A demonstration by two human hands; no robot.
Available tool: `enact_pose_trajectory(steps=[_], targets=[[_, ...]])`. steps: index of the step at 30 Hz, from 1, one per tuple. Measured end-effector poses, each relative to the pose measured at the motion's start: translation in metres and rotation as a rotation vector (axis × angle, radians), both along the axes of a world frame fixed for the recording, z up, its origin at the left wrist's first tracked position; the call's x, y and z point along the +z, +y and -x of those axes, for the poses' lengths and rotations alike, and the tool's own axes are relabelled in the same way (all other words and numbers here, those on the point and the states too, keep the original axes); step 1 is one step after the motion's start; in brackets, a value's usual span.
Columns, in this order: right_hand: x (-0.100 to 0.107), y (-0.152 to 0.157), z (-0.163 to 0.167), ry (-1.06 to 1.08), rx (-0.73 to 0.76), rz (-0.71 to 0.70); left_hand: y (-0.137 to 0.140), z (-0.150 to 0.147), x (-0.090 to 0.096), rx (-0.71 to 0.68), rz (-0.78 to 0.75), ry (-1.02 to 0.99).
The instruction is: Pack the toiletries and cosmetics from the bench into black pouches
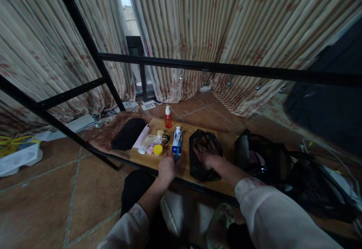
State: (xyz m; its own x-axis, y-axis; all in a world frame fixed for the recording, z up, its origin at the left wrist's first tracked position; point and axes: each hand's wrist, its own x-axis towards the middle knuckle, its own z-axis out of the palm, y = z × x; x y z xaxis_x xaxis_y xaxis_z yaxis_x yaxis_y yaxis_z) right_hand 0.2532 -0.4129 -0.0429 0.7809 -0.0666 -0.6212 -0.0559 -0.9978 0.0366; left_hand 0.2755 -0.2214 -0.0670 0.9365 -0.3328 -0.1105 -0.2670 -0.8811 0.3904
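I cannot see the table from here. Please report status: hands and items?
Left hand grips blue toothbrush beside white tube. Right hand rests on open black pouch. Nothing between them.

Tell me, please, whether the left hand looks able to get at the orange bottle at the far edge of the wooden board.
Probably yes. The left hand is at the blue toothbrush on the near edge; the orange bottle stands straight beyond, upright, with only low tubes and jars between, which the hand could pass over.

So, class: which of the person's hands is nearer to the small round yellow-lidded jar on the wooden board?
Left. The left hand is just beside the yellow-lidded jar, holding a blue toothbrush; the right hand rests farther right on the black pouch.
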Motion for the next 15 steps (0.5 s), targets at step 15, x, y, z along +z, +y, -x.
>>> enact_pose_trajectory(steps=[15], targets=[[0.000, -0.003, 0.002, -0.040, 0.005, -0.053, 0.008, 0.019, 0.002, 0.025, 0.262, 0.100]])
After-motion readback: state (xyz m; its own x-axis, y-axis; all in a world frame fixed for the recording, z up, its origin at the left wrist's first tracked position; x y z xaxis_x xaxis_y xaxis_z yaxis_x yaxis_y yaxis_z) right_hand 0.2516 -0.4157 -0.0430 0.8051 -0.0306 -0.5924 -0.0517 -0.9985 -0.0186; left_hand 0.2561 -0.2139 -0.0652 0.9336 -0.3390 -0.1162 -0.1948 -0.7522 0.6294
